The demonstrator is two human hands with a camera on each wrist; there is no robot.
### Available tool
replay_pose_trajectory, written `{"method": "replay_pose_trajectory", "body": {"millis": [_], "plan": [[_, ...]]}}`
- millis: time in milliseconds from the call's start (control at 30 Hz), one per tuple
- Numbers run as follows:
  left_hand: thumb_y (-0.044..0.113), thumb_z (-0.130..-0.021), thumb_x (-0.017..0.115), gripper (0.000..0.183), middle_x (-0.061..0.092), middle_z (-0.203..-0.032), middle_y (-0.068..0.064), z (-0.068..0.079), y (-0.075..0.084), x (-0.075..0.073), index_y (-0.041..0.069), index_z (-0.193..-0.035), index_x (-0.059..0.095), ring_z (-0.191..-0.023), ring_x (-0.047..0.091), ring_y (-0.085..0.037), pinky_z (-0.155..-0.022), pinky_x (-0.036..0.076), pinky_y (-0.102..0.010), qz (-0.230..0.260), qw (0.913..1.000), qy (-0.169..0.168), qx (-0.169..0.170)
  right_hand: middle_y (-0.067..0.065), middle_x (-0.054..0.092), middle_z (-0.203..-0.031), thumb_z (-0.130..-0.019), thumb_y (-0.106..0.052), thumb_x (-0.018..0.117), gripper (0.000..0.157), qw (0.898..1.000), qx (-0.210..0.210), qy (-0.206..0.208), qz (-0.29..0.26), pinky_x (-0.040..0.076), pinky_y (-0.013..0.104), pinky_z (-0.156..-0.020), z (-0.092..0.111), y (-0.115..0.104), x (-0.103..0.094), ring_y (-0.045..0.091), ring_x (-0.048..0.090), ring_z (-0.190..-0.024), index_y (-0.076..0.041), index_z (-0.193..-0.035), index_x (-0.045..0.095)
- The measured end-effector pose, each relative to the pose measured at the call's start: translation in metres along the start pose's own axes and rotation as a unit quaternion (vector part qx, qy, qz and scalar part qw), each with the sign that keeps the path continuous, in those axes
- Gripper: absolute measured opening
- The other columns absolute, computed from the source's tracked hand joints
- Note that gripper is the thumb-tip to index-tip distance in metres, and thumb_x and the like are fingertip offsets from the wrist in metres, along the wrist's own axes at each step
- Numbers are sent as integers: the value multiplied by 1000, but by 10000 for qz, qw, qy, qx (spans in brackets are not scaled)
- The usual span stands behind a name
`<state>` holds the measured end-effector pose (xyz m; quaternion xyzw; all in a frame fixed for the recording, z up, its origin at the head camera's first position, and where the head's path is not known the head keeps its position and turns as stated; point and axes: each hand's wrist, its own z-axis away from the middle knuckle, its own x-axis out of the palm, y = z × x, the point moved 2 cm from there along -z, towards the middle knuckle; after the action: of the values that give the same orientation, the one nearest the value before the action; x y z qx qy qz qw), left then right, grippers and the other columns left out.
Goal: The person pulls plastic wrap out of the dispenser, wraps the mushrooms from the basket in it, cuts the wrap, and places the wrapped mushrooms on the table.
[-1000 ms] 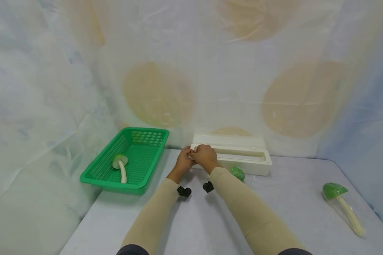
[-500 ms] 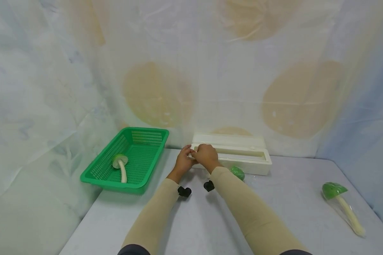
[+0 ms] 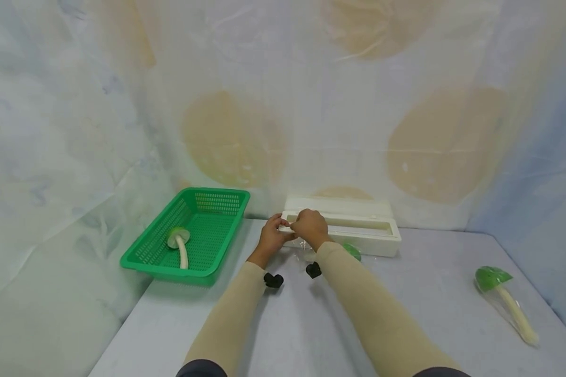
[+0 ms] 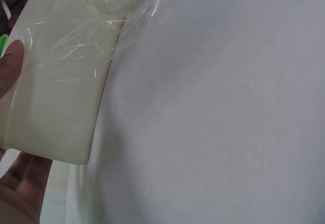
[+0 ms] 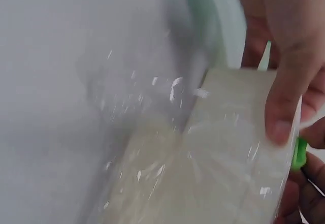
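A long white cling film box (image 3: pixel 372 243) stands at the back of the table with its lid raised. My left hand (image 3: pixel 270 240) grips its left end, thumb on the front face and fingers round the end. Beside it my right hand (image 3: pixel 309 228) pinches a small green slide cutter (image 5: pixel 300 153) at the box's top edge. Clear film (image 5: pixel 175 89) hangs over the front face. A mushroom with a green cap (image 3: pixel 352 252) lies before the box; its pale stem (image 5: pixel 137 176) is under the film, and my right arm partly hides it.
A green plastic basket (image 3: pixel 203 273) on the left holds another mushroom (image 3: pixel 181 246). A film-wrapped mushroom (image 3: pixel 504 298) lies on the right of the white table (image 3: pixel 405 293). Patterned sheets (image 3: pixel 335 104) hang behind and at both sides.
My right hand has shifted slightly right along the box, and more film shows beneath it. My left hand stays at the box's left end.
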<state>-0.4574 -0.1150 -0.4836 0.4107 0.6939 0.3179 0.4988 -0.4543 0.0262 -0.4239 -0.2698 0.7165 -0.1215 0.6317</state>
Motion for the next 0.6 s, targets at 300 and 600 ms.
{"method": "replay_pose_trajectory", "body": {"millis": [300, 600], "plan": [[21, -73, 88, 32, 41, -149, -4, 2, 1, 1, 10, -89, 62, -138, 33, -30, -110, 29, -45, 11, 9998, -31, -173, 5, 71, -94, -85, -25, 70, 21, 9989, 261, -329, -224, 52, 43, -77, 10, 27, -25, 26, 64, -88, -7, -94, 76], [22, -73, 88, 33, 41, -149, -4, 3, 3, 0, 10, -90, 62, -137, 34, -31, -109, 30, -45, -143, 9998, -100, -115, 7, 70, -106, -86, -26, 72, 21, 9957, 326, -686, -539, 50, 46, -87, 18, 67, -51, 31, 61, -103, -8, -97, 76]]}}
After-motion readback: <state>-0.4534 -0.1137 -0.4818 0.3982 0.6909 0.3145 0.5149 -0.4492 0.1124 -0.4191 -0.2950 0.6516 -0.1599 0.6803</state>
